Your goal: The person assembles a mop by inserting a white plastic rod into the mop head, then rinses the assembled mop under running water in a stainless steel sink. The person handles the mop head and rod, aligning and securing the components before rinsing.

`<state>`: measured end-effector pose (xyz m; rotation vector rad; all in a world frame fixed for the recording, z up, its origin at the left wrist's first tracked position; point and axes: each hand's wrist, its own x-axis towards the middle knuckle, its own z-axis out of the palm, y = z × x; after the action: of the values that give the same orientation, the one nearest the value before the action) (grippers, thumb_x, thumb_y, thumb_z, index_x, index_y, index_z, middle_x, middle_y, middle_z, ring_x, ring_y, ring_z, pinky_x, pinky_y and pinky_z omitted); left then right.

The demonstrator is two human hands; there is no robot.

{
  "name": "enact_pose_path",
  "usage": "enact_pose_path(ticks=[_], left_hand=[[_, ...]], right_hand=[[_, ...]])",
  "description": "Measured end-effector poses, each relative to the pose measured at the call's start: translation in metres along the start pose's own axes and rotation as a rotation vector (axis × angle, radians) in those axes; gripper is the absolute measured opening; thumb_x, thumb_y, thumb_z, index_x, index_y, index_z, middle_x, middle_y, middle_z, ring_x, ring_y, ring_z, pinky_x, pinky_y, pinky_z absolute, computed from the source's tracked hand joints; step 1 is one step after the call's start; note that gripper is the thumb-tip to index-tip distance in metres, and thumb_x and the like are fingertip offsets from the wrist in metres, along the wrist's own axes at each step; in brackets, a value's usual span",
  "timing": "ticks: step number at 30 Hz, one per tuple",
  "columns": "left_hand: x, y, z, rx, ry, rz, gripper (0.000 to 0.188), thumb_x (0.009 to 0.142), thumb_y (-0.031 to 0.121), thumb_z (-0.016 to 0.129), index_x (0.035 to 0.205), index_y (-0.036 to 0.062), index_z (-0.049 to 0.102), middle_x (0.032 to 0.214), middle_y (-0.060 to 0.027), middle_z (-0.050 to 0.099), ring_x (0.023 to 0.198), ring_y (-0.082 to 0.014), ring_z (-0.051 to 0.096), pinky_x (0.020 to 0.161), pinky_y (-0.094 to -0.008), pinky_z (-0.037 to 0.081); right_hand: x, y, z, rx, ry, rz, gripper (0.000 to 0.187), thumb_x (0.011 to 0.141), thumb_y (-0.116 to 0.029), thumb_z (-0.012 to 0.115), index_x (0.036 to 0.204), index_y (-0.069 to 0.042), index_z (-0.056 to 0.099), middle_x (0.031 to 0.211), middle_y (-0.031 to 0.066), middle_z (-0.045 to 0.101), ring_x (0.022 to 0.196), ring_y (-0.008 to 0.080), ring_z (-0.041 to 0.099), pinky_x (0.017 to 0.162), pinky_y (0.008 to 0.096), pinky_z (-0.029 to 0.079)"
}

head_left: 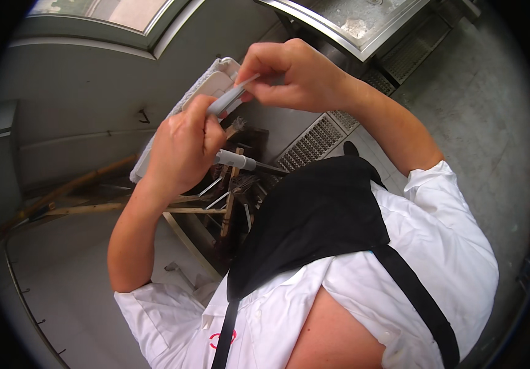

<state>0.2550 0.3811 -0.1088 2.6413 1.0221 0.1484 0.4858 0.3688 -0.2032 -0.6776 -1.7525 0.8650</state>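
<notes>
A flat mop (198, 91) with a white plate and a fluffy, pale grey pad is tilted up in front of me at upper centre-left. My left hand (185, 144) is closed at its middle, the thumb and fingers around a narrow grey strip (227, 100) that sticks out toward the right. The far end of that strip is pinched between the fingers of my right hand (299, 77). Below my left wrist, the mop's grey handle joint (234, 158) leads into a dark pole running behind my black apron. My fingers hide how the strip meets the plate.
A metal sink or counter (363, 46) stands at the upper right, over a perforated floor drain grate (314, 140). Wooden poles (86, 211) and brush heads clutter the lower left, beside the grey wall. A window (111, 13) is above.
</notes>
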Motion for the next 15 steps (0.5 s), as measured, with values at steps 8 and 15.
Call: enact_pose_path(ticks=[8, 15], left_hand=[[-0.005, 0.005, 0.001, -0.062, 0.001, -0.127, 0.010, 0.091, 0.010, 0.052, 0.095, 0.0010, 0.055, 0.068, -0.0186, 0.062, 0.065, -0.0377, 0.064, 0.060, -0.0447, 0.048], [-0.006, 0.011, 0.009, 0.044, 0.078, -0.088, 0.012, 0.091, 0.012, 0.054, 0.096, 0.0011, 0.055, 0.070, -0.0195, 0.063, 0.066, -0.0409, 0.063, 0.060, -0.0480, 0.049]], right_hand=[[0.001, -0.016, 0.056, 0.658, 0.267, 0.319, 0.017, 0.095, -0.010, 0.057, 0.109, 0.001, 0.059, 0.082, 0.0040, 0.064, 0.063, 0.0078, 0.061, 0.058, 0.0230, 0.049], [-0.004, -0.024, 0.084, 0.842, 0.426, 0.387, 0.010, 0.096, -0.008, 0.055, 0.100, 0.001, 0.058, 0.075, 0.0016, 0.062, 0.057, 0.0071, 0.058, 0.052, 0.0225, 0.046]])
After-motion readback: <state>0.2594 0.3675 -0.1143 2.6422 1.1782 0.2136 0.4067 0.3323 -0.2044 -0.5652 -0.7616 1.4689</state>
